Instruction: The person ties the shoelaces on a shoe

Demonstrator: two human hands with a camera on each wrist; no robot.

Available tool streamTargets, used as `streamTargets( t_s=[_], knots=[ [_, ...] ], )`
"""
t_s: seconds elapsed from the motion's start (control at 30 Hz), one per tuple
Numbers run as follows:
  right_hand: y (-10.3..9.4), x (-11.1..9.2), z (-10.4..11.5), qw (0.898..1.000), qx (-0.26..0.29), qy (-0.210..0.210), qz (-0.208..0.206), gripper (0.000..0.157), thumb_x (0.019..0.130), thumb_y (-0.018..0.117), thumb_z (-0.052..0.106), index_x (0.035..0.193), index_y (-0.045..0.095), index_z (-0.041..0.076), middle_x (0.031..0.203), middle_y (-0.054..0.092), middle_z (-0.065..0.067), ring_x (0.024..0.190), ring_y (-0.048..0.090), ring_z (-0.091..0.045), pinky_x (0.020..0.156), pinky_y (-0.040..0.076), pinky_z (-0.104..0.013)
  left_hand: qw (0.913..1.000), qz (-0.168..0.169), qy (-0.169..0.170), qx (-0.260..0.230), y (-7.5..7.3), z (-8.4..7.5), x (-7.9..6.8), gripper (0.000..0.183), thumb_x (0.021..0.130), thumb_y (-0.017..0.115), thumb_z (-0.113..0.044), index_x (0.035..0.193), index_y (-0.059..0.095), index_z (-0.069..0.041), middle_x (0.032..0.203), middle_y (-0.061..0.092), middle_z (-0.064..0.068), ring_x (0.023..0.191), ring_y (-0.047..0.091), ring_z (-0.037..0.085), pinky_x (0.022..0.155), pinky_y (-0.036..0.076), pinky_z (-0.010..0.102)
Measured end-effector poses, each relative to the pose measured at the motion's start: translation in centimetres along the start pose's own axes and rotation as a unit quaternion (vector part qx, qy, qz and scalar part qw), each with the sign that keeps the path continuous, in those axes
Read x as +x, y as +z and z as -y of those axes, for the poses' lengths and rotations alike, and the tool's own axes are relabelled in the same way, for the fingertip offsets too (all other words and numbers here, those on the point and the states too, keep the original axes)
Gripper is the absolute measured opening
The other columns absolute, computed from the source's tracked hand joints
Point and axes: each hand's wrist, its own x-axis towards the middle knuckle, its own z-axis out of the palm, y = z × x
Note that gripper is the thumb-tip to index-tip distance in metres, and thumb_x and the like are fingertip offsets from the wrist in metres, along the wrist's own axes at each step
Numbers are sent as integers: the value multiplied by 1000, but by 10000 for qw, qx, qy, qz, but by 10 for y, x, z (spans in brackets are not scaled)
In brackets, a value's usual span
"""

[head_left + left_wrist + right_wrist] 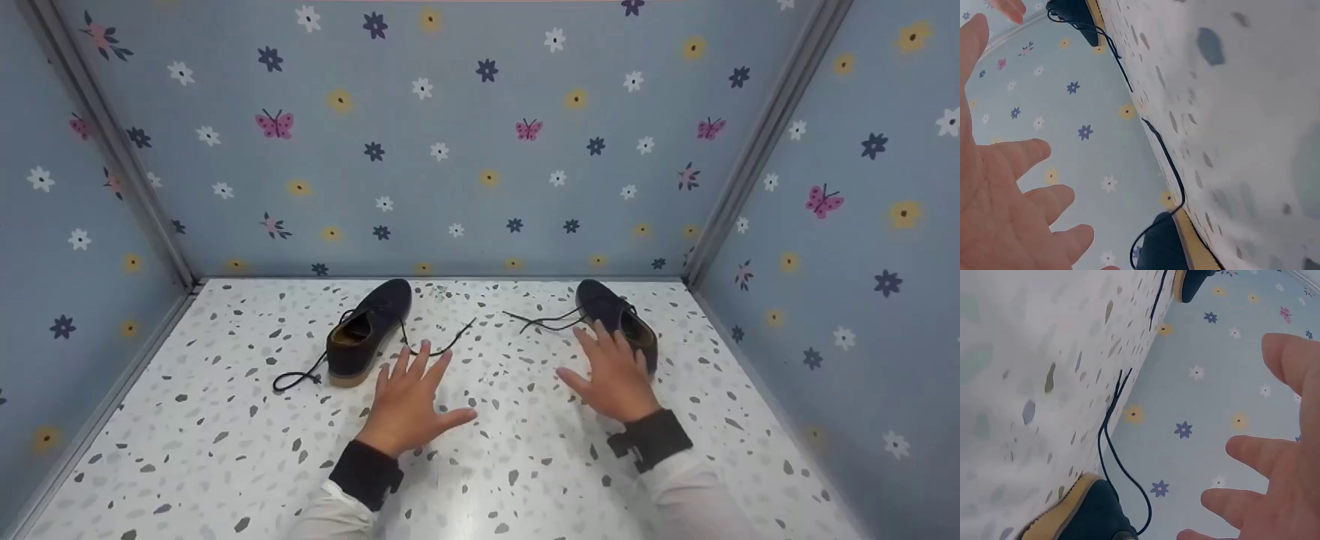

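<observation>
Dark navy lace-up shoe with a tan sole [381, 321] and its matching right-hand shoe [600, 302] are standing upright on the white speckled surface [465, 487], heels facing you, 1 ahead of each hand, seemingly for easy reach. Thin dark laces [1108, 414] are trailing inward, untied. Your left hand [409, 405] and right hand [615, 379] are grasping nothing, each grip released, fingers spreading; whether the right is touching its shoe, you cannot tell.

Navy shoes [388, 307] with tan soles [1066, 509]; grey-speckled white surface [491, 484]; light-blue walls [457, 112] (yellow, white, navy flowers [487, 70]; pink butterflies [274, 125]).
</observation>
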Motion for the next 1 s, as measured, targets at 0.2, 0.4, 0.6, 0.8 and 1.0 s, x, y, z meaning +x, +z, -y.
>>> streamTargets(
  t_s=[0.2, 0.4, 0.6, 0.8, 1.0],
  knots=[
    [-14, 15, -25, 9997, 215, 88, 100, 81, 100, 58, 60, 165, 30, 21, 172, 22, -23, 155, 22, -56, 117, 18, -82, 9994, 10, 276, -188, 4, -15, 16, 103, 84, 64, -81, 166, 28, -30, 177, 15, 8, 164, 11, 41, 127, 14, 70],
    [-23, 27, -45, 9988, 289, 303, 258, 80, 103, 56, 57, 166, 27, 18, 172, 21, -24, 156, 23, -53, 116, 21, -81, 9964, 198, 431, -701, 13, -31, 34, 100, 87, 60, -80, 166, 27, -29, 177, 14, 7, 164, 11, 40, 127, 17, 69],
    [-29, 38, -65, 9971, 505, 453, 359, 82, 103, 54, 58, 167, 24, 15, 173, 18, -24, 158, 20, -51, 121, 20, -76, 9855, 473, 333, -1593, 17, -49, 49, 98, 90, 59, -78, 167, 23, -30, 178, 10, 4, 165, 8, 37, 129, 18, 65],
    [-31, 47, -87, 9966, 624, 495, 186, 74, 106, 57, 41, 164, 28, 6, 168, 28, -28, 155, 28, -51, 123, 28, -69, 9712, 584, 117, -2308, 24, -64, 64, 98, 91, 59, -77, 168, 19, -30, 178, 11, 7, 164, 18, 33, 128, 26, 59],
    [-32, 62, -106, 9877, 1067, 1073, 387, 74, 108, 51, 42, 165, 22, 4, 168, 28, -28, 155, 28, -49, 124, 28, -65, 9541, 517, -3, -2949, 30, -78, 79, 84, 97, 61, -64, 163, 35, -19, 169, 35, 12, 156, 35, 34, 126, 33, 56]
  ],
)
